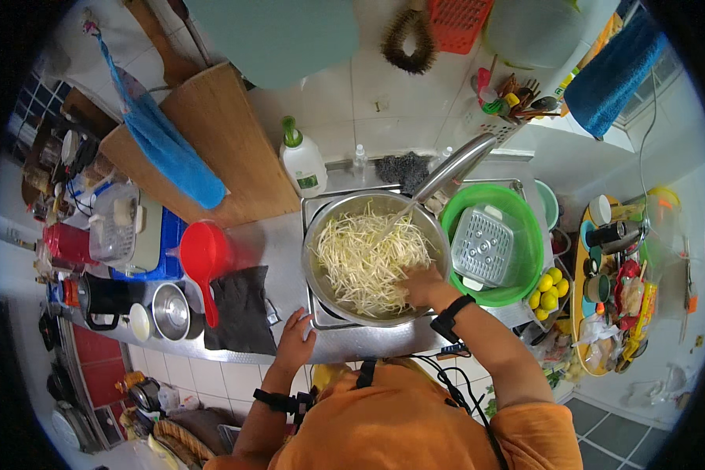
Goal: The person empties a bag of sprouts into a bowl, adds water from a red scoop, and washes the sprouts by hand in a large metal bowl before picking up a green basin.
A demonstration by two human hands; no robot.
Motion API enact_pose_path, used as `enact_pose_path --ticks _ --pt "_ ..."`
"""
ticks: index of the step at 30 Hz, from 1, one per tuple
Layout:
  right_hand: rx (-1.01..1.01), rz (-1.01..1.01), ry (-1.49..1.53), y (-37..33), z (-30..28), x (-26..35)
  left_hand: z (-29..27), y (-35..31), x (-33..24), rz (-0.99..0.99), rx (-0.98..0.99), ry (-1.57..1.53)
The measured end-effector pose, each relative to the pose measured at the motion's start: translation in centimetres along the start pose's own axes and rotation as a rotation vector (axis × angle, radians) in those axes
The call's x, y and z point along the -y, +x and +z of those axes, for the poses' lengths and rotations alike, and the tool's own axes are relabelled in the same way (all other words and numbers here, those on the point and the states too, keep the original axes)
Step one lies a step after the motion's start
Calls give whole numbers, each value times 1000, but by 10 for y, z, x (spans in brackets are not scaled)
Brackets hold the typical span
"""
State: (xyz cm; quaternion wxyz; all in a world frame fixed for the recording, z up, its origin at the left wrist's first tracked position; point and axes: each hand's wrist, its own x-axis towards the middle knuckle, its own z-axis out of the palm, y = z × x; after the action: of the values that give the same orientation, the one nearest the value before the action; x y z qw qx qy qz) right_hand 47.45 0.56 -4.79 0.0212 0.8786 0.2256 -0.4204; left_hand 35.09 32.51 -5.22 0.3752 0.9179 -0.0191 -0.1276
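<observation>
A large steel bowl (440, 258) stands over the sink, full of pale bean sprouts (368, 262). My right hand (424, 287) reaches into the bowl's right side. Its fingers are sunk among the sprouts, so whether they grip any is hidden. Above the bowl hangs the end of a steel faucet (454, 168), with what looks like a thin stream of water falling onto the sprouts. My left hand (295, 341) rests on the counter's front edge, left of the bowl. Its fingers are apart and it holds nothing.
Right of the bowl, a green basin (534, 235) holds a grey perforated tray (483, 244). Yellow lemons (551, 291) lie beyond it. Leftward are a dark cloth (241, 309), a red ladle-shaped scoop (205, 254), a steel bowl, a wooden board (235, 149) and a white pump bottle (302, 163).
</observation>
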Motion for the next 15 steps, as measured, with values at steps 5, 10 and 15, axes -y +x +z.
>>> enact_pose_path --ticks 5,10,15 --pt "12 -178 43 -18 6 3 12 -7 -10 -63 -21 -29" --pt "-403 -356 479 -27 23 -41 16 -23 6 -57 -59 3" --pt "-574 -279 469 -70 -5 -60 8 -49 17 -168 -39 88"
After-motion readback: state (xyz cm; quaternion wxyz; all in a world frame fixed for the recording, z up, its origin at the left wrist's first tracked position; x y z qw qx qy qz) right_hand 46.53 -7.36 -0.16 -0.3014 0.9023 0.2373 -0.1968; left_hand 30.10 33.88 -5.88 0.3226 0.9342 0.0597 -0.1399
